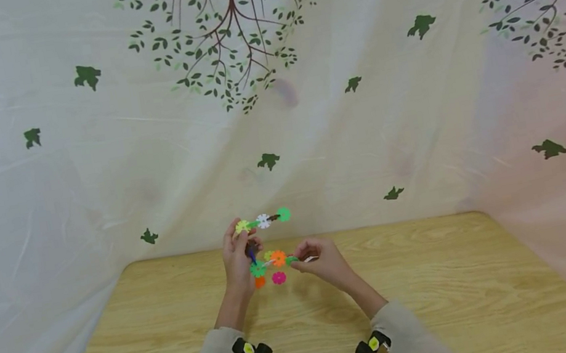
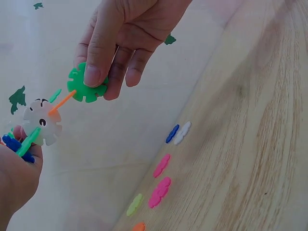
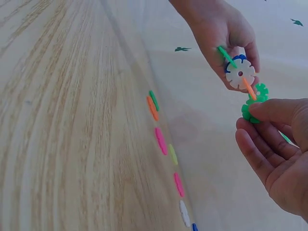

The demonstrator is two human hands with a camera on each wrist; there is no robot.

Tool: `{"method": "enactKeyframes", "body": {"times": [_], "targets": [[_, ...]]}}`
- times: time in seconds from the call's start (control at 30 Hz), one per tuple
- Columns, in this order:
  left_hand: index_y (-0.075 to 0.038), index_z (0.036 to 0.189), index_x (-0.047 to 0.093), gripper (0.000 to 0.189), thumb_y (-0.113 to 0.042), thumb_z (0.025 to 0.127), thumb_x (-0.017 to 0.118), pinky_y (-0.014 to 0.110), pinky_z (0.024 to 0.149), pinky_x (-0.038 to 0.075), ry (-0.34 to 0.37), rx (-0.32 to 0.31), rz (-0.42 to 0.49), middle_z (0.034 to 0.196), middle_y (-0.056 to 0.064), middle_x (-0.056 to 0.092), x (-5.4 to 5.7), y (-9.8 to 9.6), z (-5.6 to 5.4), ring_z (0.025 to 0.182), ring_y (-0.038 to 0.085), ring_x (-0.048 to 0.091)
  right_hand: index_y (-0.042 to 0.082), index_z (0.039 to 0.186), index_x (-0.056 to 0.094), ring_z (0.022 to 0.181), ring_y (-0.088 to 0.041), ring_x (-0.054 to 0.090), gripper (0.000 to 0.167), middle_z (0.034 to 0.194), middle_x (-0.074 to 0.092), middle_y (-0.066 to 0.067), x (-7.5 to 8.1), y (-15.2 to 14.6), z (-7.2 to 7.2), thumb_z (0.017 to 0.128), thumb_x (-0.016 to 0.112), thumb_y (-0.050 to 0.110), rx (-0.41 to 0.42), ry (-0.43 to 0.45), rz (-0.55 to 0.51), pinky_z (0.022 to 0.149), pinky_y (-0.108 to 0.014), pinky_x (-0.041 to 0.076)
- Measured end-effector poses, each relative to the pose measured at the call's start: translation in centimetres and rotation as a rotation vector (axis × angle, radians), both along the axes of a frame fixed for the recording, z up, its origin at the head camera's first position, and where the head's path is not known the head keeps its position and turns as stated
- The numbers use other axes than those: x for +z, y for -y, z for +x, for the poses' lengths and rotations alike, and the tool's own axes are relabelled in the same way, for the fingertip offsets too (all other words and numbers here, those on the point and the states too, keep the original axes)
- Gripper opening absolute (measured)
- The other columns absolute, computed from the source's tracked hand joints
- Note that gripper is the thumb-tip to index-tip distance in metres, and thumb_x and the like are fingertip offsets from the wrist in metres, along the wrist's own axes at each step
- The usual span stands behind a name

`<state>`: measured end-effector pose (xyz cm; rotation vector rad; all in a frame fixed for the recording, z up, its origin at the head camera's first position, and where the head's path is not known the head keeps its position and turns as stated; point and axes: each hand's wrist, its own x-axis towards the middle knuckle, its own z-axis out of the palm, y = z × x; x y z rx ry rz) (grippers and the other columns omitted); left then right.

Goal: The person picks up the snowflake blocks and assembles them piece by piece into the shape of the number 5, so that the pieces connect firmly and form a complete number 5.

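Observation:
Slotted plastic discs, like flower-shaped building pieces, are joined into a chain held by my left hand [image 1: 236, 265]. In the left wrist view, a white disc [image 2: 42, 127] with dark marks links to an orange disc [image 2: 63, 101] seen edge-on. That orange piece meets a green disc [image 2: 77, 87], which my right hand [image 1: 326, 261] pinches between thumb and fingers. Blue pieces [image 2: 21, 148] sit by the left fingers. Above the left hand in the head view, an arm of the chain shows yellow, white [image 1: 264, 221] and green discs [image 1: 283, 214]. The left hand's exact grip is partly hidden.
Loose discs lie on the wooden table [image 1: 435, 282] near its edge, among them pink [image 3: 160, 141], yellow-green [image 3: 173, 154], white [image 3: 184, 213], orange [image 3: 152, 109] and green [image 3: 154, 100]. A pale curtain [image 1: 315, 165] with leaf prints hangs behind the table.

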<state>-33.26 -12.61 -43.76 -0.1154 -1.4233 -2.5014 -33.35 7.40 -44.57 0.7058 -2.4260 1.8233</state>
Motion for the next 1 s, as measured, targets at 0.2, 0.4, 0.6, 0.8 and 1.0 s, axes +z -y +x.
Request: {"method": "enactKeyframes", "body": {"times": [0.2,0.4,0.6,0.8,1.0], "targets": [[-0.004,0.156,0.028,0.048,-0.015,0.111,0.039,0.02,0.073,0.054,0.006,0.011,-0.007,0.104,0.0,0.062,-0.3,-0.2,-0.2,0.082,0.009,0.061,-0.01,0.096,0.069,0.083,-0.01,0.066,0.012,0.096,0.072,-0.028,1.9,0.2,1.4,0.088,0.075,-0.004,0.022,-0.004,0.017,0.071,-0.019,0.057],[-0.005,0.155,0.029,0.045,-0.014,0.112,0.035,0.019,0.071,0.053,0.0,0.043,-0.013,0.103,0.001,0.061,-0.3,-0.2,-0.1,0.081,0.009,0.06,-0.01,0.094,0.071,0.084,-0.009,0.066,0.01,0.098,0.072,-0.027,3.2,0.4,2.5,0.088,0.075,-0.003,0.048,-0.047,0.027,0.071,-0.019,0.057],[-0.007,0.154,0.031,0.044,-0.015,0.111,0.036,0.02,0.071,0.053,-0.001,0.042,-0.025,0.102,-0.001,0.061,-0.3,-0.3,0.0,0.08,0.008,0.059,-0.01,0.092,0.07,0.081,-0.011,0.067,0.009,0.095,0.073,-0.028,3.0,0.6,2.7,0.087,0.075,-0.006,0.011,-0.061,-0.016,0.068,-0.018,0.057],[-0.009,0.155,0.028,0.05,-0.011,0.108,0.046,0.017,0.068,0.052,0.015,0.031,-0.03,0.096,-0.003,0.062,-0.4,-0.7,-0.2,0.075,0.006,0.059,-0.009,0.092,0.071,0.082,-0.011,0.068,0.007,0.098,0.074,-0.025,2.8,0.7,2.7,0.087,0.075,-0.005,-0.015,-0.075,-0.044,0.068,-0.018,0.057],[-0.019,0.154,0.021,0.071,0.004,0.098,0.056,0.021,0.073,0.054,0.022,-0.024,-0.072,0.103,0.0,0.06,-0.6,-1.0,-0.1,0.081,0.011,0.058,-0.009,0.092,0.071,0.085,-0.046,0.07,0.006,0.093,0.072,-0.029,2.5,0.5,2.6,0.089,0.073,-0.004,-0.025,-0.125,-0.093,0.067,-0.021,0.058]]}}
